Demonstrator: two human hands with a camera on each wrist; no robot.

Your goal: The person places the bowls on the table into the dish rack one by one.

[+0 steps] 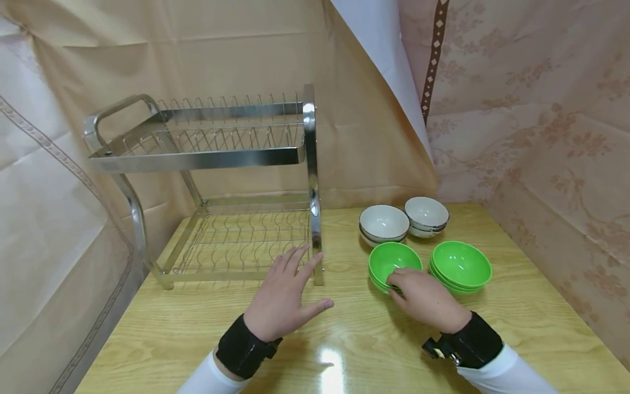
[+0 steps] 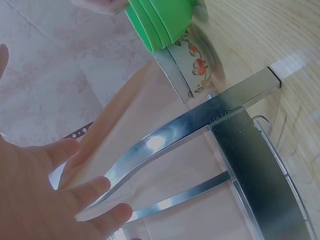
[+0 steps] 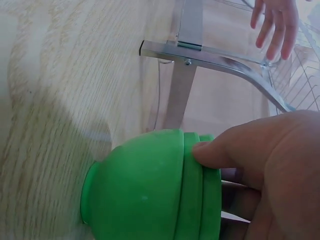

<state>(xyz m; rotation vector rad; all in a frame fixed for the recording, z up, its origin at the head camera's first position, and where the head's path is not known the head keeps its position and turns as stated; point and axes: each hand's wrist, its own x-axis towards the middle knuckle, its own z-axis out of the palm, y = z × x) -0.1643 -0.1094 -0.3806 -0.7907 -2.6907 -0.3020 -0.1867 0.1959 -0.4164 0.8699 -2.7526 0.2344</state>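
My right hand [image 1: 428,300] pinches the near rim of a stack of green bowls [image 1: 395,256], the thumb outside and the fingers reaching inside. In the right wrist view the thumb presses at the upper rims of the nested green bowls [image 3: 142,192], whose base stands close to the tabletop. My left hand [image 1: 281,301] holds nothing, fingers spread over the table just in front of the steel dish rack [image 1: 313,180]. A second stack of green bowls [image 1: 461,262] sits right beside the first.
Behind the green bowls stand two stacks of white bowls, one at the left [image 1: 384,221] and one at the right [image 1: 426,212]. The two-tier rack fills the table's left back, with wire slots on both levels. Cloth curtains [image 1: 374,137] hang behind and at both sides.
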